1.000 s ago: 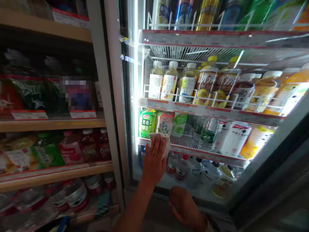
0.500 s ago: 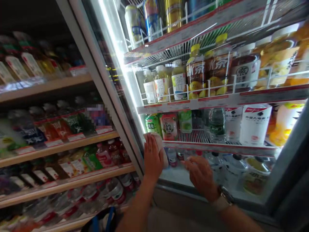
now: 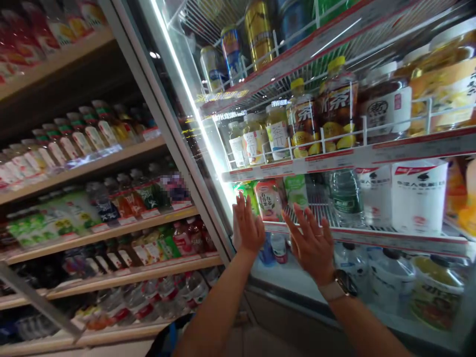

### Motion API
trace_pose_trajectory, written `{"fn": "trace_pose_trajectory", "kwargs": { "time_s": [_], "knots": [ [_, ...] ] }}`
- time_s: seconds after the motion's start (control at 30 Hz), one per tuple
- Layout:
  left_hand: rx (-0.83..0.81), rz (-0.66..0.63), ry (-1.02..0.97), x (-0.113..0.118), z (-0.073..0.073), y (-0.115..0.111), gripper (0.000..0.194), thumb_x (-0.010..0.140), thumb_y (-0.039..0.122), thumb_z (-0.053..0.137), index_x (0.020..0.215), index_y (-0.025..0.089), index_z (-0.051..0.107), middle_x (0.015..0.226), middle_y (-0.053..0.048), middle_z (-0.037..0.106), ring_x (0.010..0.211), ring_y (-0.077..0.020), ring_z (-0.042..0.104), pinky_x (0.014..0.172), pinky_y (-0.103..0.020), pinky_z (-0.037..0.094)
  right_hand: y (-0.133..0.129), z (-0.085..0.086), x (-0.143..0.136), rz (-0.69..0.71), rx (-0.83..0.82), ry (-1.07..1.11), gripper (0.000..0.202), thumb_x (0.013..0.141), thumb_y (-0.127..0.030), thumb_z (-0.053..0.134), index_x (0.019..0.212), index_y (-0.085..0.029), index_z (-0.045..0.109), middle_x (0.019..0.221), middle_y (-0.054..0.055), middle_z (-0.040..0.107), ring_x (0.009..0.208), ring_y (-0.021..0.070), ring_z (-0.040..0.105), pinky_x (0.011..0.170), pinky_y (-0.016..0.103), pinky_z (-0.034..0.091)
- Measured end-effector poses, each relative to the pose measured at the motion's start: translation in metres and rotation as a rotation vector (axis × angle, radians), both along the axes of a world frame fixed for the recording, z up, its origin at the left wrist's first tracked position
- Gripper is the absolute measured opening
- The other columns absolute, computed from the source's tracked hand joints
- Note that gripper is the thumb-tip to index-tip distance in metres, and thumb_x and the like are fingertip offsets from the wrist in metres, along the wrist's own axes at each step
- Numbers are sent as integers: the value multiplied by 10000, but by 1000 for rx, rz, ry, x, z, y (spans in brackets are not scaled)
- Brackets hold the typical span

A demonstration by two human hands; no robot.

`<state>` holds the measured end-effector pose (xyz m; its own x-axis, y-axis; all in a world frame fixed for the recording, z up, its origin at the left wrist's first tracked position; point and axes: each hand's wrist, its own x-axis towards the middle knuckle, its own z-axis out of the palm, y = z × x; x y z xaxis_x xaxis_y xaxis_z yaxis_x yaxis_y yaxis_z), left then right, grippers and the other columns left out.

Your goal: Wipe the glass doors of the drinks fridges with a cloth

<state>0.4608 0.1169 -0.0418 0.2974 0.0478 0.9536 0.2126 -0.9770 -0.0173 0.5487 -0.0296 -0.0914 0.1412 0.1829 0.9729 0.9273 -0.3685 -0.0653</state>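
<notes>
My left hand (image 3: 248,230) reaches up at the lower left of the lit drinks cooler, palm forward, fingers stretched. A pale cloth (image 3: 235,237) shows only at the hand's left edge; the rest is hidden behind the palm, which presses on it. In front of the fingers are a green can (image 3: 243,189) and a red drink container (image 3: 268,200). My right hand (image 3: 311,244) is raised to its right with fingers spread and holds nothing. It wears a watch (image 3: 345,283) and is nearest a green-labelled carton (image 3: 296,189). I cannot tell whether the right fingers touch glass.
Bottled tea (image 3: 303,119) and white jugs (image 3: 419,196) stand on the cooler's wire shelves. A bright light strip (image 3: 186,84) runs down its left side. Beyond the metal frame (image 3: 163,109), wooden shelves (image 3: 89,158) hold rows of bottles.
The view has shifted, bringing in more of the left shelves. My right hand has risen, its curled fingers now spread. The cloth under my left hand shows much less.
</notes>
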Motion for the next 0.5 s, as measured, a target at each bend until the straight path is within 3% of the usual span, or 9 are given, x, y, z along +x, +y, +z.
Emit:
{"fn": "trace_pose_trajectory", "kwargs": {
  "time_s": [0.17,0.27,0.33,0.4,0.5],
  "knots": [
    [-104,-108,-8,-11,2,-1,562,992,223,192,1550,245,126,1625,-66,196,1501,-197,137,1235,-480,154,-1,-2,-6,37,43,-31,581,943,-175,478,1492,-331,367,1472,27,501,1446,206,328,1227,426,136],
    [-263,-169,-94,-13,13,-27,542,1008,250,186,1546,241,114,1618,-64,225,1487,-169,198,1227,-395,227,-1,3,-13,77,69,-3,576,945,-204,524,1490,-313,372,1415,43,565,1440,229,342,1226,465,130],
    [-363,-194,-118,-12,19,-48,537,1014,279,185,1542,215,113,1616,-74,233,1480,-168,224,1204,-354,282,-2,5,-19,170,69,23,568,952,-253,539,1492,-298,368,1326,50,637,1381,253,437,1214,512,164],
    [-438,-228,-122,-13,20,-66,547,1014,305,187,1544,202,96,1620,-85,216,1478,-181,234,1187,-347,315,-4,2,-26,290,60,57,561,954,-268,544,1488,-287,375,1180,51,709,1207,243,600,1172,513,288],
    [-540,-276,-144,-18,7,-84,586,1008,346,229,1550,210,53,1633,-94,159,1489,-210,201,1193,-379,305,-8,-11,-35,459,55,185,523,963,-212,505,1470,-290,407,1054,56,731,924,186,700,925,372,546]
  ]
}}
